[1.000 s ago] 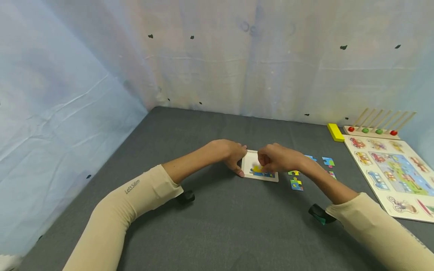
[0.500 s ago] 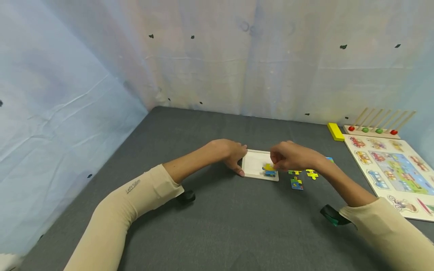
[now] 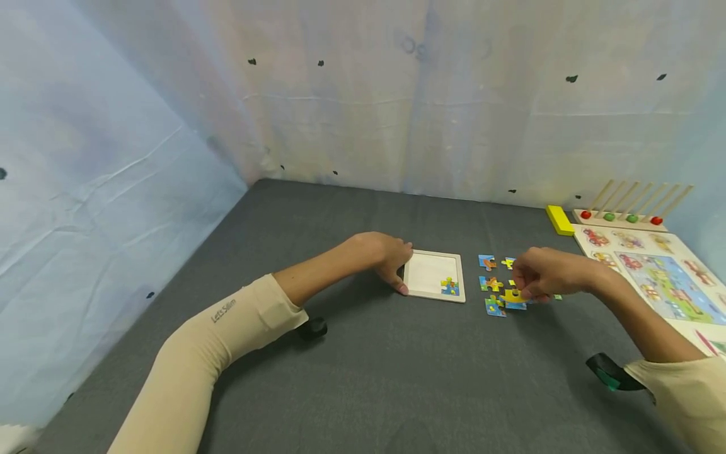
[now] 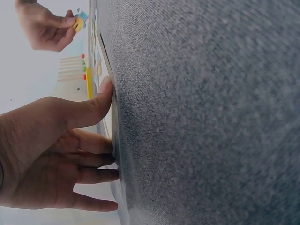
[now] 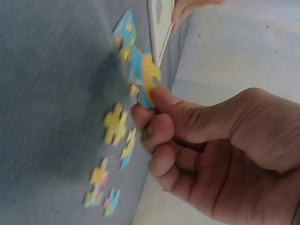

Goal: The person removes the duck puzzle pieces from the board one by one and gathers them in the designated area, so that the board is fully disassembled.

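Observation:
My left hand holds the left side of a shallow wooden puzzle tray, thumb at the near corner and fingers at the far one. One blue, yellow and red jigsaw piece lies in the tray's near right corner. Over the loose pieces to the right, my right hand pinches a yellow-and-blue jigsaw piece between thumb and fingertips. Beneath and around it several loose jigsaw pieces lie on the dark cloth, some hidden by the hand.
At the right lies a large picture puzzle board. Behind it are a yellow block and a wooden peg stand with red and green beads. The dark cloth table meets a hanging pale sheet at the back.
My right hand has moved rightward from above the tray to above the loose pieces, with a yellow-and-blue jigsaw piece in its fingers. My left hand stays at the tray.

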